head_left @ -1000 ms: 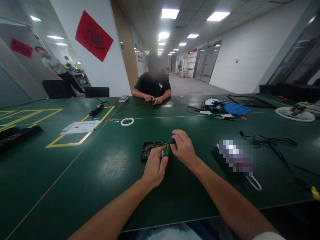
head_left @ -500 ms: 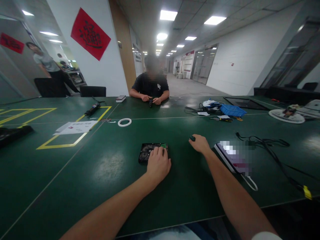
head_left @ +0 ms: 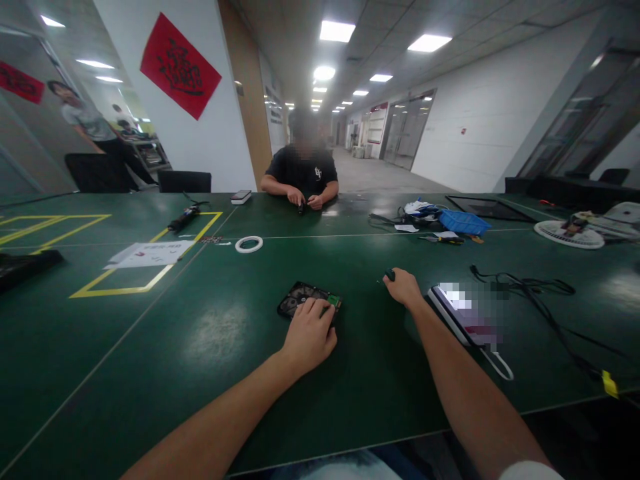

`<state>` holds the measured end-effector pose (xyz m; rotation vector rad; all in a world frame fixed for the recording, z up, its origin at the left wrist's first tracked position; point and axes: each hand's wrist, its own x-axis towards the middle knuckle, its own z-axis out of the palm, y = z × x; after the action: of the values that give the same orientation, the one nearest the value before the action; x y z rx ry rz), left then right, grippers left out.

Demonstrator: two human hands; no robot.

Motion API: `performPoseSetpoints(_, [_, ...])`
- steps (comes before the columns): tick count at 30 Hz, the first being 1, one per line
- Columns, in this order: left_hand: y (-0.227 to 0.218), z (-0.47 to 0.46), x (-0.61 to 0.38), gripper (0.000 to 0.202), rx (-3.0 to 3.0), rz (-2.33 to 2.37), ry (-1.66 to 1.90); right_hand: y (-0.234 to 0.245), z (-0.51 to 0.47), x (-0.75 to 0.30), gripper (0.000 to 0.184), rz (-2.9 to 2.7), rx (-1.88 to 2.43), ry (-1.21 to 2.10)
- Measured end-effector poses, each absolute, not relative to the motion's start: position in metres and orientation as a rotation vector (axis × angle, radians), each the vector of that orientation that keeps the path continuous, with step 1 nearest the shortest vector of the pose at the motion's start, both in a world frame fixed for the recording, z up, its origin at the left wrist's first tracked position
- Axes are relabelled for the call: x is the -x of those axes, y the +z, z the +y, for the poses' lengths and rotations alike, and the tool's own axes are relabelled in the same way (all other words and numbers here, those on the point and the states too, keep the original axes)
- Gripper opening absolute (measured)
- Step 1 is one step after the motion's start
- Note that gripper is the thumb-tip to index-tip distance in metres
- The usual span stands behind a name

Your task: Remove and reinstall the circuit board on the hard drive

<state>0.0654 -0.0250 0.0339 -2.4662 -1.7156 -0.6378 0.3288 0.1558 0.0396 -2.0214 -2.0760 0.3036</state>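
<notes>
A black hard drive (head_left: pixel 296 297) with a bit of green circuit board at its right end lies on the green table, turned at a slant. My left hand (head_left: pixel 311 333) rests over its near right part, fingers curled on it and the thumb at the near side. That part of the drive is hidden under my fingers. To the right and apart from the drive, my right hand (head_left: pixel 403 287) is closed around a small dark-handled tool (head_left: pixel 390 274). Only its rounded end shows, so its kind cannot be made out.
Right of my right forearm lies a phone-like device (head_left: pixel 443 310) with a white strap, partly pixelated, then black cables (head_left: pixel 543 313). Farther off are a white ring (head_left: pixel 249 245), paper sheets (head_left: pixel 150 255), a blue basket (head_left: pixel 465 223) and a white fan grille (head_left: pixel 567 235). A person (head_left: pixel 300 170) sits opposite.
The hard drive has rotated clockwise under my left hand, its right end now nearer me. My left hand has shifted slightly left and nearer me. The right hand has barely moved, still holding the tool.
</notes>
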Motion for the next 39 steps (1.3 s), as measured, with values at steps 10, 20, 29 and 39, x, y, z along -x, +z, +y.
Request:
performPoseSetpoints(10, [0.034, -0.029, -0.068, 0.047, 2.404, -1.763, -0.555, 0.052, 0.146, -0.324, 0.025, -2.069, 1.931, 0.305])
performPoseSetpoints(20, [0.035, -0.029, -0.064, 0.045, 2.53, -1.616, -0.542, 0.055, 0.102, -0.267, 0.012, -2.343, 1.284, 0.67])
performPoseSetpoints(29, [0.034, -0.023, -0.052, 0.05, 2.671, -1.488, -0.619, 0.061, 0.098, -0.274, 0.024, -2.13, 1.296, 1.094])
performPoseSetpoints(39, [0.03, -0.023, -0.056, 0.048, 2.591, -1.556, -0.611, 0.057, 0.093, -0.267, 0.022, -2.247, 1.149, 1.094])
